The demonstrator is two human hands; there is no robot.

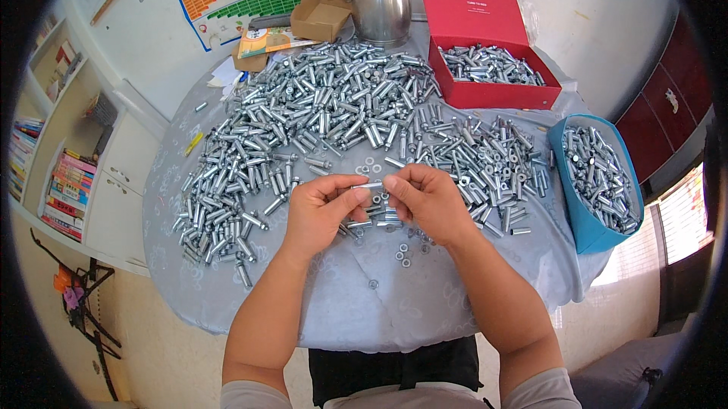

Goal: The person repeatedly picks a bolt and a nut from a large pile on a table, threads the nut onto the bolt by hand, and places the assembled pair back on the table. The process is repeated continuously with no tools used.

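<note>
Between my two hands, above the middle of the table, is a silver expansion bolt (369, 185) lying nearly level. My left hand (322, 208) pinches its left part between thumb and fingers. At the right end my right hand (431, 200) is closed, thumb against forefinger; whatever small part sits in that pinch is covered by the fingertips. Several loose nuts (403, 254) lie on the cloth just below my hands, and washers (369, 160) lie just beyond them. A big heap of expansion bolts (326, 90) spreads across the far and left side, with more metal sleeves and bolts (485, 159) to the right.
A red box (497, 96) full of bolts stands open at the far right. Nearer on the right is a teal fabric bin (595, 238), also full. Behind the heap are a steel canister (379, 7) and a cardboard box (320, 15). A yellow tool (193, 144) lies left.
</note>
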